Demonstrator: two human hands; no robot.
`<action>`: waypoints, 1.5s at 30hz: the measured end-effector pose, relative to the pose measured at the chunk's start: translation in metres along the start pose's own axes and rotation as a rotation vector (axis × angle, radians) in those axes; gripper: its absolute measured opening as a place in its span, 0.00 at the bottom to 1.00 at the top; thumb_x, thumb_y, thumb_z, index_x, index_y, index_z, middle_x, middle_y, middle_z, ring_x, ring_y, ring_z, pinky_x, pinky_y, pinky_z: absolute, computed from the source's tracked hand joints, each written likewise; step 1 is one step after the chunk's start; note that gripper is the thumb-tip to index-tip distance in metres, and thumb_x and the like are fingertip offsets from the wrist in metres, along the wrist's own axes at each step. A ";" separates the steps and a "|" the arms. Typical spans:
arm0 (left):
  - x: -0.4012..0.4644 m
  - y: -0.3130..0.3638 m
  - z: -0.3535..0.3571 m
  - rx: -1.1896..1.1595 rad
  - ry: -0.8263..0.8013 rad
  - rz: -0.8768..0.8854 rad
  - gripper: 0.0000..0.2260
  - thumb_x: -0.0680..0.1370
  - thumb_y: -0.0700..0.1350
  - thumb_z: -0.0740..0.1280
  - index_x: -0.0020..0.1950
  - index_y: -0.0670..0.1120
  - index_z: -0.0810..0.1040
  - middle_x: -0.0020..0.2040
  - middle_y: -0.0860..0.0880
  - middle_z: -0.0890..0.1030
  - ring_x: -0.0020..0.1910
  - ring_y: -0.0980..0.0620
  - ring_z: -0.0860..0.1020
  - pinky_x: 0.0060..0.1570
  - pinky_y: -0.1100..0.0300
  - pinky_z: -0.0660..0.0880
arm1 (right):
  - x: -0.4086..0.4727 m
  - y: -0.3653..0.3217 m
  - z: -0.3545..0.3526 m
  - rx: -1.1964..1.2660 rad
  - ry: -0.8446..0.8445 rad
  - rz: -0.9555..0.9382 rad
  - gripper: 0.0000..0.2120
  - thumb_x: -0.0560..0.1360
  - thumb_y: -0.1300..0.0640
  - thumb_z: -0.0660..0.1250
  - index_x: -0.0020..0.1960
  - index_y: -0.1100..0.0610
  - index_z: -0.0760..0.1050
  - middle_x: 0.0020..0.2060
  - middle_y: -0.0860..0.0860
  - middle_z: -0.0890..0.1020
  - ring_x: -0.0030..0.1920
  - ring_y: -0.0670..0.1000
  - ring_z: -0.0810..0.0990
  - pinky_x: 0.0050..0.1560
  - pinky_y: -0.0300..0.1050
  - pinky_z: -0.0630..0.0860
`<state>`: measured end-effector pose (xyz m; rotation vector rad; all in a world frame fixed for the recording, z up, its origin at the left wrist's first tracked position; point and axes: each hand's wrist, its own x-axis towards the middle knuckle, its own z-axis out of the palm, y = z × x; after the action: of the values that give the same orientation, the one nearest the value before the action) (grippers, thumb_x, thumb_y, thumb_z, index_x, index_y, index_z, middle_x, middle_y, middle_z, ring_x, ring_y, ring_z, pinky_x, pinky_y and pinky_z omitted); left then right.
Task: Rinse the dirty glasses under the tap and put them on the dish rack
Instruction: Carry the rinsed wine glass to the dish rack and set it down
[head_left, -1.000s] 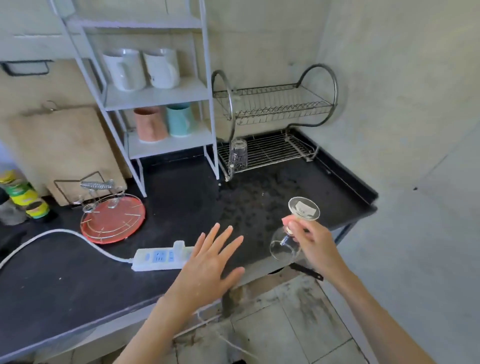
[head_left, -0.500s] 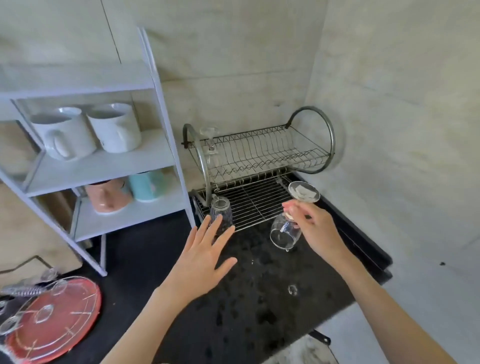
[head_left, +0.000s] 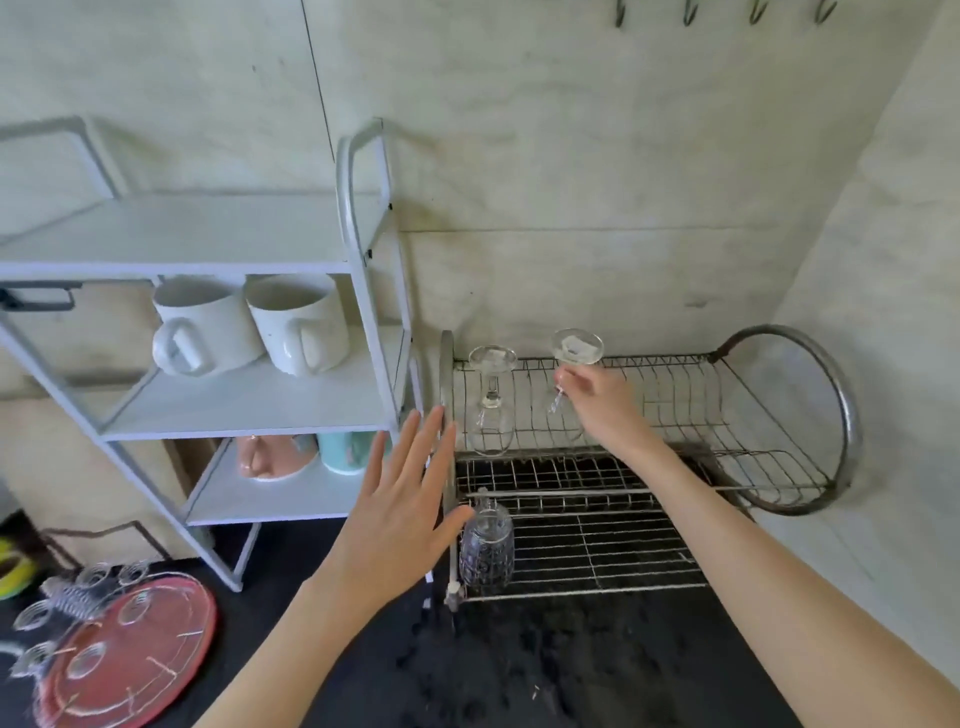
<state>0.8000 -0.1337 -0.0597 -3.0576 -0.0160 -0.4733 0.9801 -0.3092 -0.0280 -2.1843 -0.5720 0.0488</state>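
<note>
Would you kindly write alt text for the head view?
A right hand holds an upturned stemmed glass over the dish rack's upper tier, beside another upturned glass; the left hand hovers open.

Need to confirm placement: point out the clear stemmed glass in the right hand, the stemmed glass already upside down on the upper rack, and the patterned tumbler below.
Clear stemmed glass in hand (head_left: 577, 345): head view, foot.
Inverted stemmed glass (head_left: 489, 428): head view, bowl.
Patterned glass tumbler (head_left: 487, 553): head view, side wall.

The dish rack (head_left: 644, 467) stands right of the shelf unit (head_left: 218, 332), 2 mugs (head_left: 249, 327) on its middle shelf.
</note>
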 end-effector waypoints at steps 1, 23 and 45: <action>0.000 0.001 0.003 0.017 -0.003 -0.007 0.32 0.79 0.63 0.40 0.76 0.42 0.52 0.76 0.43 0.56 0.74 0.43 0.54 0.70 0.44 0.52 | 0.006 0.006 0.004 -0.015 -0.024 -0.010 0.15 0.81 0.52 0.57 0.62 0.57 0.75 0.56 0.50 0.79 0.47 0.42 0.75 0.50 0.35 0.70; 0.002 0.008 0.000 0.082 -0.093 -0.085 0.34 0.76 0.63 0.49 0.76 0.44 0.50 0.77 0.45 0.52 0.74 0.42 0.52 0.68 0.43 0.53 | 0.022 0.032 0.020 -0.011 -0.185 0.013 0.23 0.79 0.48 0.60 0.71 0.56 0.65 0.66 0.54 0.73 0.64 0.52 0.72 0.63 0.48 0.69; -0.306 0.069 -0.065 0.090 -0.137 -0.514 0.32 0.76 0.65 0.46 0.73 0.48 0.60 0.73 0.45 0.64 0.71 0.40 0.64 0.63 0.39 0.63 | -0.298 -0.068 0.079 -0.498 -0.409 -0.636 0.39 0.71 0.30 0.41 0.77 0.48 0.49 0.77 0.51 0.51 0.77 0.52 0.50 0.75 0.54 0.49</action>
<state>0.4902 -0.2062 -0.0938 -2.9643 -0.8165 -0.2666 0.6695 -0.3390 -0.0746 -2.3616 -1.6340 0.0117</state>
